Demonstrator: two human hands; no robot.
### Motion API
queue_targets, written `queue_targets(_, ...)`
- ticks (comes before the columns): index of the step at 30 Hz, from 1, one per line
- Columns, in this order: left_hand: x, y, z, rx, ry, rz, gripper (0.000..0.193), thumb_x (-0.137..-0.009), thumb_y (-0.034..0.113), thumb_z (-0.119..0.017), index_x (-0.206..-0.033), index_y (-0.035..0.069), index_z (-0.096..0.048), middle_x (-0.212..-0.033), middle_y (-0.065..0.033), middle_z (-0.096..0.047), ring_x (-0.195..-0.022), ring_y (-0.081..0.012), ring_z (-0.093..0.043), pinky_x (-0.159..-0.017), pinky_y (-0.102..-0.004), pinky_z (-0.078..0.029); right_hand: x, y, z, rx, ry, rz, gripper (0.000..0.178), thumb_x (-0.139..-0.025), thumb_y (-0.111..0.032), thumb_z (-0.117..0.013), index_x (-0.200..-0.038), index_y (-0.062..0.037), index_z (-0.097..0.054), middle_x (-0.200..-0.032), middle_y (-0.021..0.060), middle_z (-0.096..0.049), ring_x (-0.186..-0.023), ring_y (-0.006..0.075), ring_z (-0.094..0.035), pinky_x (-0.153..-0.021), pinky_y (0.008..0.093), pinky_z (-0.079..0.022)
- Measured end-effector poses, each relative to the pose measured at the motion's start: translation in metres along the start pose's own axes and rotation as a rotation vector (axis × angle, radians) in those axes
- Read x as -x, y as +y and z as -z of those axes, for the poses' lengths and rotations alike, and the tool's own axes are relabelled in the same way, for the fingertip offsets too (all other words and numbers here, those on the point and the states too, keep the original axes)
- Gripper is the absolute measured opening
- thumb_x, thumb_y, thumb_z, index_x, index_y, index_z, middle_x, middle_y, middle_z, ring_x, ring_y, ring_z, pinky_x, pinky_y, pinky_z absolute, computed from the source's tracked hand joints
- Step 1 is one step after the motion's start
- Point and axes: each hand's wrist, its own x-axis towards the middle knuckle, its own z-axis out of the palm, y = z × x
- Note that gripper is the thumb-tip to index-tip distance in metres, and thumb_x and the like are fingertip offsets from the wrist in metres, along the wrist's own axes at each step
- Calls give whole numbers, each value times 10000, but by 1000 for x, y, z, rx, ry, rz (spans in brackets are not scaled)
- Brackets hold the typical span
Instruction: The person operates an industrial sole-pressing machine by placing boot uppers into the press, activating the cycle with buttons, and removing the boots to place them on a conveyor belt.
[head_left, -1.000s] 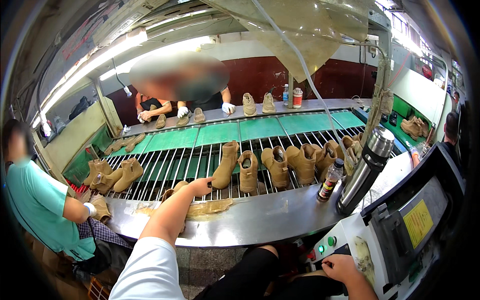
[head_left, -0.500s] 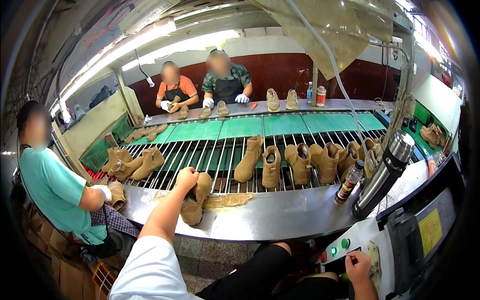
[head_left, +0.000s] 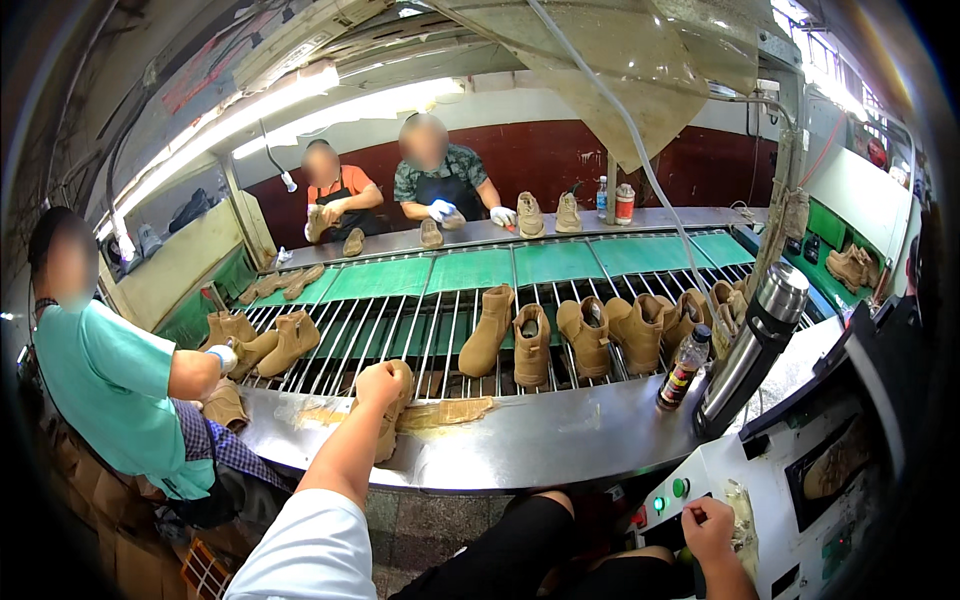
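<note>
My left hand (head_left: 378,386) is closed on the top of a tan boot (head_left: 394,418) at the near edge of the metal counter (head_left: 550,430); hand and forearm hide much of it. My right hand (head_left: 708,526) is a loose fist with nothing visible in it. It hovers beside the white machine's panel (head_left: 690,465), close to its green buttons (head_left: 681,488). In that machine's dark opening, right of my right hand, lies a brown shoe (head_left: 836,462).
Tan boots (head_left: 533,345) stand along a rack of metal rods (head_left: 430,330). A drink bottle (head_left: 684,370) and a steel flask (head_left: 752,350) stand at the counter's right end. A person in a teal shirt (head_left: 120,370) works at the left; two people work across the green belt (head_left: 470,270).
The machine's dark cover has swung up, exposing the brown shoe inside. My left hand stays on the boot, and the left person's gloved hand has risen toward the boots.
</note>
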Motion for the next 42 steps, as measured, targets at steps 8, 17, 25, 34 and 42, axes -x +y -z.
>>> queue_targets(8,-3,4,-1,-59,-99,9,274,-771,319,-572,-884,123,-728,-825,-145,-691,-778,-324,-664,-732,-436,-521,1,-1,1,15,-13,9,49,-702,-47,-680,-706,-9,-650,-613,102,-620,-533,207,-618,-517,286,-479)
queue_targets(17,4,0,-4,-15,-32,-10,259,-755,310,-590,-780,83,-711,-765,-158,-675,-748,-334,-657,-697,-439,-518,0,-6,3,10,-16,18,58,-700,-74,-692,-709,-26,-661,-622,103,-631,-525,224,-628,-512,301,-489)
queue_targets(25,4,2,-3,2,-17,8,252,-748,302,-588,-768,83,-712,-752,-156,-673,-737,-333,-657,-700,-427,-521,-1,-9,4,43,-34,35,62,-696,-79,-700,-709,-32,-662,-618,99,-632,-523,221,-628,-510,298,-490)
queue_targets(34,-5,-13,5,55,-224,-138,311,-714,352,-602,-784,69,-710,-727,-174,-666,-731,-346,-657,-683,-428,-523,-6,-3,11,-233,-43,-203,45,-762,-25,-671,-749,16,-658,-603,39,-611,-534,79,-561,-504,219,-429)
queue_targets(42,-35,-26,6,297,-349,29,344,-779,264,-633,-639,-51,-634,-560,-126,-612,-496,-224,-601,-540,-354,-484,-10,3,10,-378,-46,-322,39,-781,-10,-644,-768,25,-651,-637,8,-608,-564,47,-530,-527,195,-409)
